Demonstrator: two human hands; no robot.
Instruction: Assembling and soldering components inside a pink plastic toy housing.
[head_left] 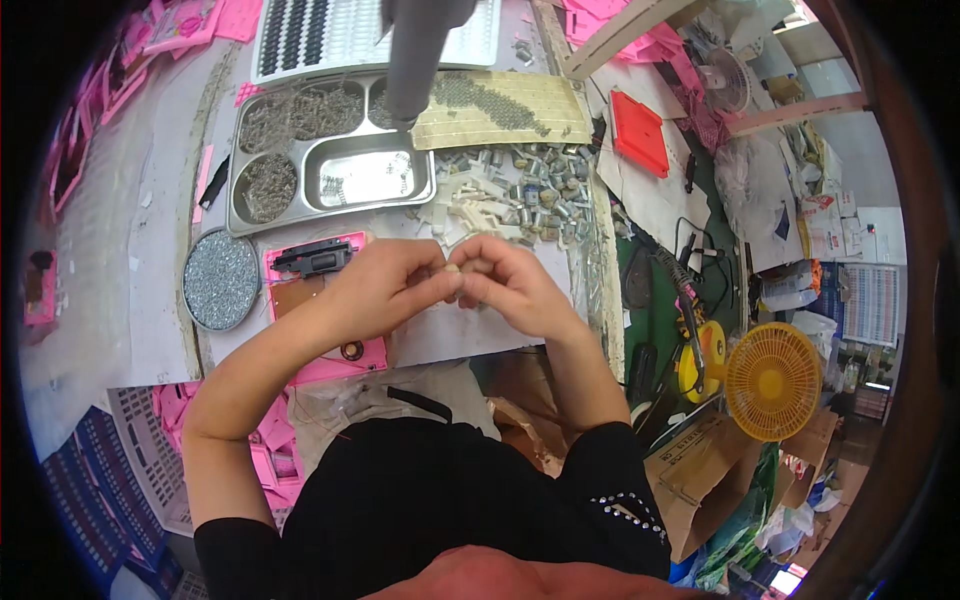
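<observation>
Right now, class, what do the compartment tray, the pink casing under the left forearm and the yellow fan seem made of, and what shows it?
Compartment tray: probably shiny stainless steel, given bright silver reflections. Pink casing: likely plastic, from its even colour; finish unclear. Yellow fan: probably dull-looking plastic, suggested by its moulded-looking grille.

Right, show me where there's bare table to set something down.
Bare white tabletop lies below the hands, right of the pink casing; also left of the round dish, barring scraps. Crowded: right of the metal tray, among cylinders and white pieces.
</observation>
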